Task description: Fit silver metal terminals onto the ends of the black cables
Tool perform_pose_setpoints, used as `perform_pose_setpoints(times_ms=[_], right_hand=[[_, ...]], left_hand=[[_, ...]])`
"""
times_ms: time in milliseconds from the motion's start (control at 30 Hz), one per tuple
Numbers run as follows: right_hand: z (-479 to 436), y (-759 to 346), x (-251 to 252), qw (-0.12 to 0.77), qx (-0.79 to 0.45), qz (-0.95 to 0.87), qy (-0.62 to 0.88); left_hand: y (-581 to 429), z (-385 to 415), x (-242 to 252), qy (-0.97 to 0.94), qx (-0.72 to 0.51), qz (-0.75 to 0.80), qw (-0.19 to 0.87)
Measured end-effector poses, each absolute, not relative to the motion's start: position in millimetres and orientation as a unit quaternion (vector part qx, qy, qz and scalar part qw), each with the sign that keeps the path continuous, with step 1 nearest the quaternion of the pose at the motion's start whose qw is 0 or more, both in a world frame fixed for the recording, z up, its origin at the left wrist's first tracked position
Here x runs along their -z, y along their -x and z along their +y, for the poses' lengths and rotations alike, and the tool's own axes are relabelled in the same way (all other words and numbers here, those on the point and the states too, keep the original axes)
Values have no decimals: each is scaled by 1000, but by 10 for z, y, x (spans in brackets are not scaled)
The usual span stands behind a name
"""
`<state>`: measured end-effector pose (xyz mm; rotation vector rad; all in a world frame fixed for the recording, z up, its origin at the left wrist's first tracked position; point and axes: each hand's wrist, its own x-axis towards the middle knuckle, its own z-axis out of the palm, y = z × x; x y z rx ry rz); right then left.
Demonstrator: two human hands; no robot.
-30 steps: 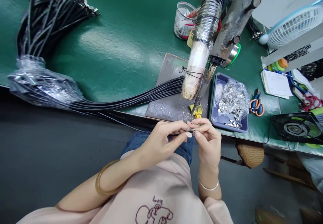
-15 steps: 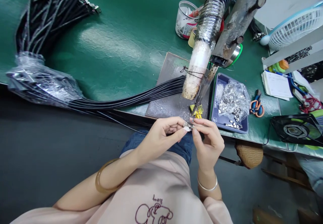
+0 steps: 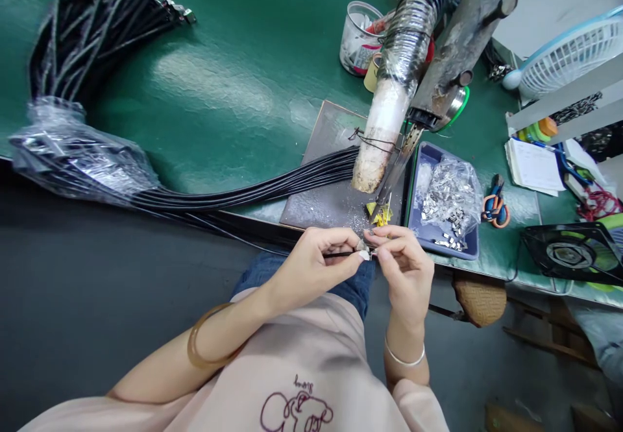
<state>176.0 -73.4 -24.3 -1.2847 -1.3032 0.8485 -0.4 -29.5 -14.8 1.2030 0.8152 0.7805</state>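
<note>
A black cable (image 3: 337, 255) runs into my left hand (image 3: 318, 260), whose thumb and forefinger pinch it close to its end. My right hand (image 3: 403, 266) meets it there, fingertips closed on the wire end of the same cable; whether a small metal part is also between them is too small to tell. Both hands are just off the table's front edge, over my lap. Beyond them, a bundle of black cables (image 3: 253, 191) wrapped in clear plastic (image 3: 87, 153) reaches onto a grey board (image 3: 321, 202). A crumpled yellow piece (image 3: 380, 214) lies right past my fingertips.
A white fume pipe (image 3: 382, 127) and a metal-cased soldering tool (image 3: 440, 62) hang over the board. To the right are a blue tray (image 3: 413, 231) with small metal connectors (image 3: 450, 192), cutters (image 3: 495, 205), a notepad (image 3: 533, 163) and a black fan (image 3: 569, 250). A clear tub (image 3: 353, 39) stands behind.
My hands have drawn very slightly toward the right, and the black cable now shows between my left fingers. Both hands stay together at the cable end.
</note>
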Motion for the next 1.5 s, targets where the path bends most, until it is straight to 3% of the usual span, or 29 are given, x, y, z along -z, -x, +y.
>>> perform_pose_setpoints(times_ms=[100,400,700,1500], right_hand=[[-721,-1770,226,573,-295,-528,553],[-810,-1646,218,556,-69,-647,517],[-747,-1655,272,557,-116,-629,529],[-606,-1688,311,474,16,-720,506]], left_hand=[[14,-282,143,-526,-347,372,681],[21,-277,217,-524,-341,368,688],[59,-232,185,-505,-330,369,707],[-29,-126,139,-500,-347,412,678]])
